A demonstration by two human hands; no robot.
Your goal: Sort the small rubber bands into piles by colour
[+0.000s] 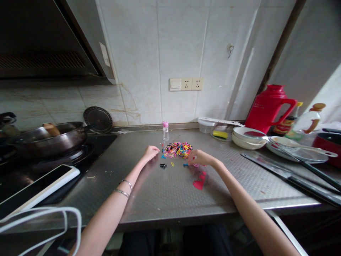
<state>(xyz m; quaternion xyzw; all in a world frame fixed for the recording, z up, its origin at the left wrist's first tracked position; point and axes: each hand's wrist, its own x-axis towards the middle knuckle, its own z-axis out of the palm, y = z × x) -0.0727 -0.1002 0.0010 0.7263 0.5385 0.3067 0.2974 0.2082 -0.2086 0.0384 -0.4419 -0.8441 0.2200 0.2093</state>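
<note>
A pile of small multicoloured rubber bands (179, 149) lies on the steel counter. My left hand (151, 153) rests at its left side, fingers curled together; anything between them is too small to make out. On the right edge of the pile, my right hand (199, 156) points down with fingers pinched, close to a small blue clump of bands (185, 165). Nearer to me are a black clump of bands (163, 166) and a single yellow band (172, 164). A clear little bottle with a pink cap (165, 131) stands upright behind the pile. Below my right hand lies a pink-printed clear bag (199, 180).
Leftward, a pan (50, 138) sits on the stove, with a white-edged device (39, 190) and white cable nearer. At right are stacked bowls (249, 138), a knife (290, 177), a sponge (220, 134) and a red thermos (268, 110). A tiled wall closes the back.
</note>
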